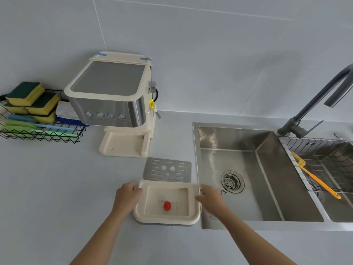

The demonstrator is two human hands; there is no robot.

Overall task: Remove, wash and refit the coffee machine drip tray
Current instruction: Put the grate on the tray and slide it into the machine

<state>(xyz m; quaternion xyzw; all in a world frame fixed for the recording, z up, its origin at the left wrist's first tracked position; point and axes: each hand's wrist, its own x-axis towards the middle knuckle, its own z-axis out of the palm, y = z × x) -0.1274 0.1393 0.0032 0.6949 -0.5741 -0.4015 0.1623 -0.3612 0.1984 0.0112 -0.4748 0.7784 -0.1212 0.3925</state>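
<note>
A pale grey counter (pixel 57 188) runs under a tiled wall, with a steel sink (pixel 248 188) set into its right part. At the counter's front, just beside the sink's left rim, the left hand (pixel 127 196) has its fingers closed on the left edge of the cream drip tray (pixel 166 219), and the right hand (pixel 210 197) grips the tray's right edge, fingers curled over the rim. A red float (pixel 167 205) sits inside the tray. The metal grille (pixel 167 170) lies flat on the counter just behind the tray, apart from it. Further back stands the coffee machine (pixel 112 100), its base bay bare. A wire basket (pixel 38 134) of sponges sits at the counter's back left edge. A grey tap (pixel 313 104) rises behind the sink
</note>
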